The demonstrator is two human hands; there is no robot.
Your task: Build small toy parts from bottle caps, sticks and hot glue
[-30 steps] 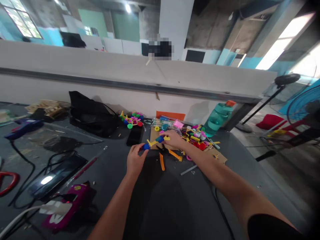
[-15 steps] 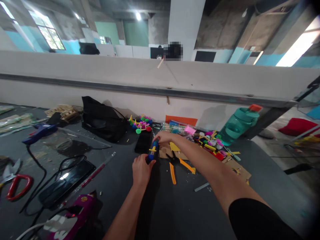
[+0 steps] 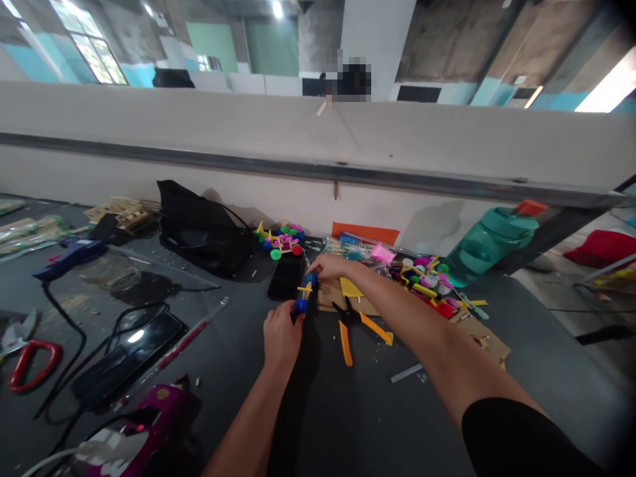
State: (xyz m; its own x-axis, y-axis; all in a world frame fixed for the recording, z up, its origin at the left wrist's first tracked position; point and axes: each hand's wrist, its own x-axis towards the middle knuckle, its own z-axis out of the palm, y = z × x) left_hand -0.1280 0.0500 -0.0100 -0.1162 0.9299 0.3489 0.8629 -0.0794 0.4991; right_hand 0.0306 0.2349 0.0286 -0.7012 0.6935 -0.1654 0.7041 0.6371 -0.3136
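A small toy car [image 3: 305, 289] with blue wheels and a yellow crosspiece is between my two hands, low over the dark table. My left hand [image 3: 282, 334] pinches its near end by a blue wheel. At the far end, the fingers of my right hand [image 3: 328, 266] are closed on the car; my fingertips are partly hidden. Just left of the car is a black phone [image 3: 285, 277]. Under my right wrist are a piece of cardboard [image 3: 326, 298] and a yellow piece [image 3: 351, 287]. Orange-handled pliers [image 3: 346, 341] lie with handles spread, right of my left hand.
Coloured wheels and parts [image 3: 424, 281] are heaped at right beside a teal bottle [image 3: 489, 242]. Several assembled toy cars [image 3: 281, 240] stand by a black bag [image 3: 199, 232]. At left are a glue gun [image 3: 72, 255], red-handled scissors [image 3: 34, 364], a dark glossy device [image 3: 129, 358] and a purple power strip [image 3: 159, 424].
The view has tipped slightly downward, so the wall and background sit higher. Both hands keep their hold on the toy car, with barely any shift.
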